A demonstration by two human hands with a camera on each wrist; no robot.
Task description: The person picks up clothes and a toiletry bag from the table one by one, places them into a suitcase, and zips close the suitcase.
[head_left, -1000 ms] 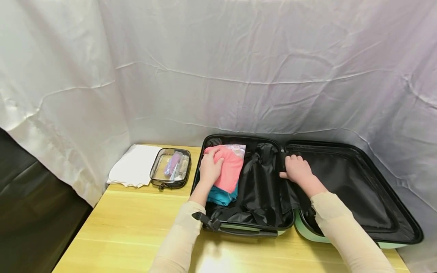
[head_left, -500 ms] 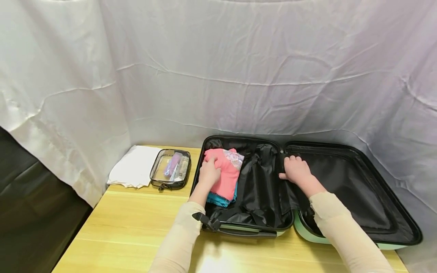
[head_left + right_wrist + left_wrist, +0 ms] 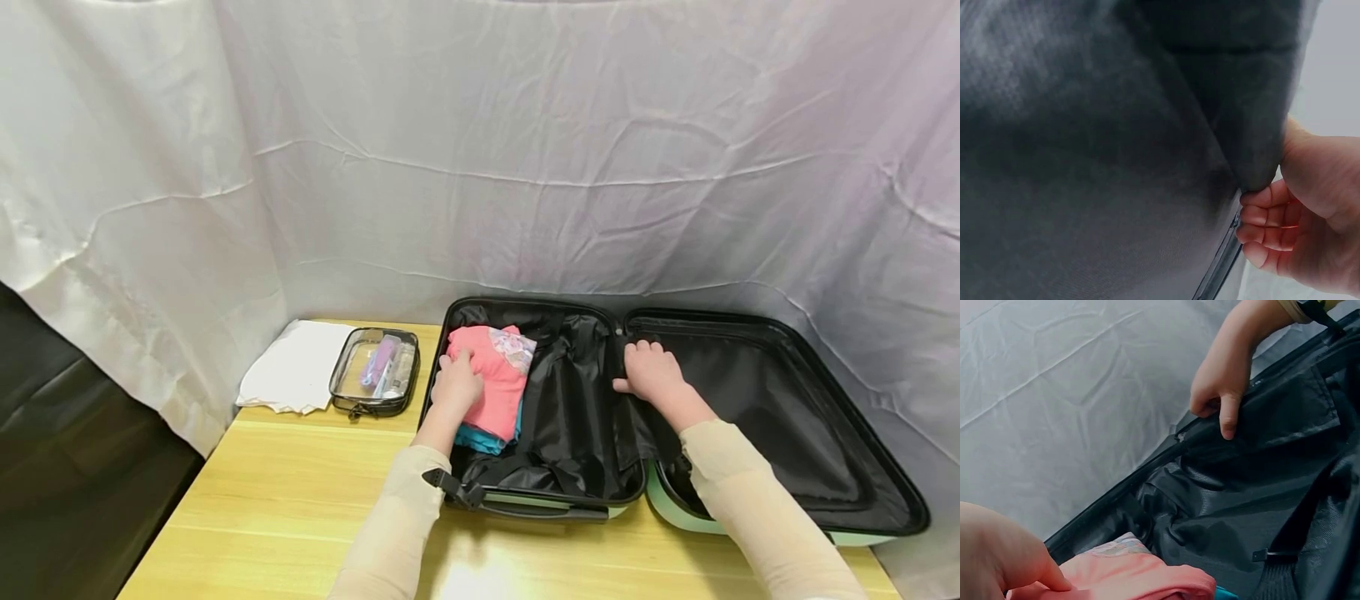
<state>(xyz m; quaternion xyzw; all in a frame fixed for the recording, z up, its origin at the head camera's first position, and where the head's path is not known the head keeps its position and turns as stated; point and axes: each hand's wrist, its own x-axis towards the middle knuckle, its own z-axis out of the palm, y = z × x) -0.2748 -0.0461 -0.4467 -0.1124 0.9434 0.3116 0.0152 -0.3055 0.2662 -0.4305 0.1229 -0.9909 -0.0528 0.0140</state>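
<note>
1. Fingers of the left hand (image 3: pixel 456 385), flat on the pink folded garment (image 3: pixel 491 379) a second ago, now curl over its near-left edge, and the garment sits slightly closer to the suitcase's left wall, covering more of the teal garment (image 3: pixel 480 437) beneath.
2. Judged from this, the stack is being tucked and squared into the left half of the open suitcase (image 3: pixel 525 500), which lies on the table (image 3: pixel 285 500).
3. Left grip: fingers bent, pinching the pink cloth, as the left wrist view also shows (image 3: pixel 997 562).
4. Right hand (image 3: pixel 654 372) has barely moved; it rests at the hinge between the two halves, its grip pinching the black lining flap (image 3: pixel 1235 125) between thumb and curled fingers (image 3: pixel 1266 219).
5. Pink garment lies folded flat, its long axis running from the person toward the backdrop, with a patterned piece (image 3: pixel 512 346) showing at its far right corner.
6. Clear toiletry pouch (image 3: pixel 375 371) and white cloth (image 3: pixel 296 362) stay put left of the suitcase.
</note>
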